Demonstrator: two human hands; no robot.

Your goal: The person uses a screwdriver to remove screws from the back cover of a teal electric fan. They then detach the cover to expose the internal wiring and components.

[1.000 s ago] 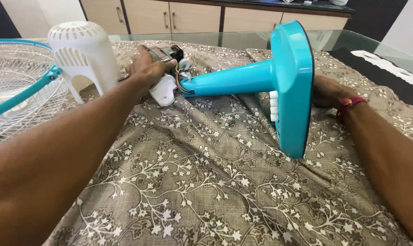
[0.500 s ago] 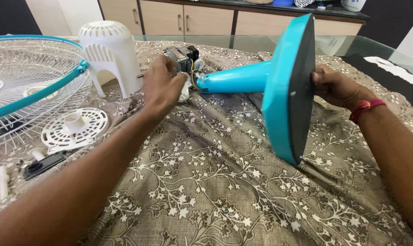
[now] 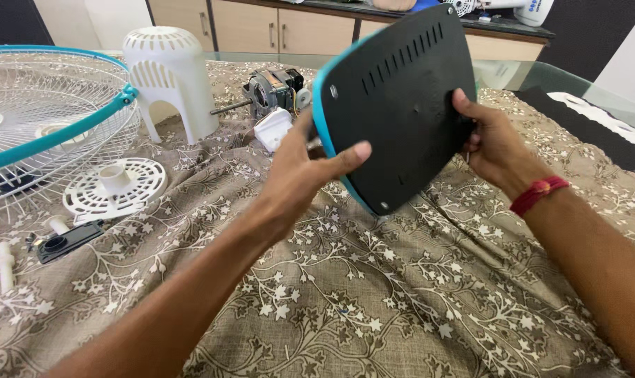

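Above the table (image 3: 345,294), both hands, left (image 3: 300,175) and right (image 3: 496,143), clasped the fan base (image 3: 394,112) by opposite edges; it looked stiff, smooth, probably bottom-heavy.

One head-worn view, angled down and forward over your table.
Your camera sits close above your forearms, facing across the patterned cloth (image 3: 373,301) toward the cabinets (image 3: 261,31) at the far side. Your left hand (image 3: 300,175) and right hand (image 3: 496,143) fill the centre at close range.
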